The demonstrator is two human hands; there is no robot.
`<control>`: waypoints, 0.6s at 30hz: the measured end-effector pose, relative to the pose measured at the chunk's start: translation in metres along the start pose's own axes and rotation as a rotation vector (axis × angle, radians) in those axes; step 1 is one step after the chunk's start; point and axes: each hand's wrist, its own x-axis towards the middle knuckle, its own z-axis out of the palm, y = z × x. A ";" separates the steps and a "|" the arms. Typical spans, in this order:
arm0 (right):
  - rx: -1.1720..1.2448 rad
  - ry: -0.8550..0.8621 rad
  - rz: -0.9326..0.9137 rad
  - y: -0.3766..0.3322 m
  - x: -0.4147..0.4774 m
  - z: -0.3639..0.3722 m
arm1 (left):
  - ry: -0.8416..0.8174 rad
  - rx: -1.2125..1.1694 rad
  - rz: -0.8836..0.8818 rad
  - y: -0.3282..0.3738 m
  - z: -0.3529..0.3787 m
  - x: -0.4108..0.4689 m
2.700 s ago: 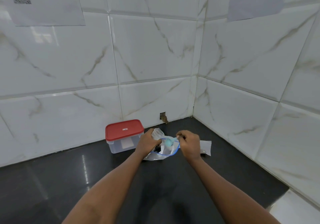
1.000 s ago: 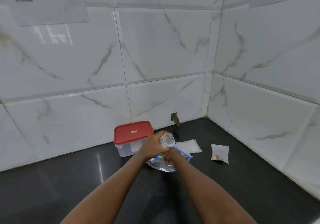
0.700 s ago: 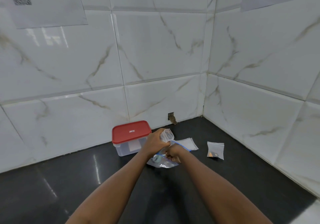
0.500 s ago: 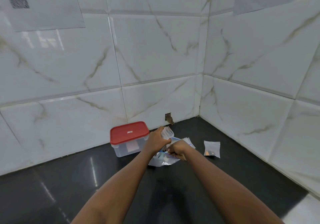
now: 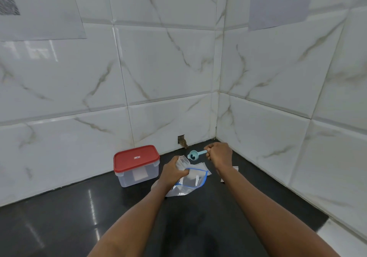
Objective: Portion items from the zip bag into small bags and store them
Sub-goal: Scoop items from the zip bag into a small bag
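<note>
A clear zip bag (image 5: 190, 181) with a blue zip rim lies open on the black counter. My left hand (image 5: 172, 172) grips a small clear bag (image 5: 182, 162) upright, together with the zip bag's near rim. My right hand (image 5: 218, 154) pinches the handle of a light-blue scoop (image 5: 193, 155), held in the air just right of and above the small bag's mouth. Something dark sits in the scoop's bowl. A flat small bag (image 5: 201, 167) lies behind the zip bag.
A clear box with a red lid (image 5: 137, 164), closed, stands left of my left hand on the black counter (image 5: 59, 217). Another small bag (image 5: 235, 169) lies mostly hidden behind my right forearm. White marble tile walls meet in a corner close behind.
My right hand has come up out of the zip bag with the blue scoop and now holds it above the small bag. My left hand has kept its hold.
</note>
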 end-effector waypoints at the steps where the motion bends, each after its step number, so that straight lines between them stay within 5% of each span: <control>1: 0.022 0.013 -0.034 -0.002 -0.004 0.002 | -0.012 -0.002 0.005 0.000 0.002 -0.001; 9: -0.577 -0.232 -0.582 -0.004 -0.026 0.016 | 0.008 -0.042 -0.030 -0.002 0.007 -0.003; 18: -0.954 -0.311 -0.867 -0.006 -0.028 0.012 | 0.018 -0.033 -0.064 -0.002 0.006 -0.001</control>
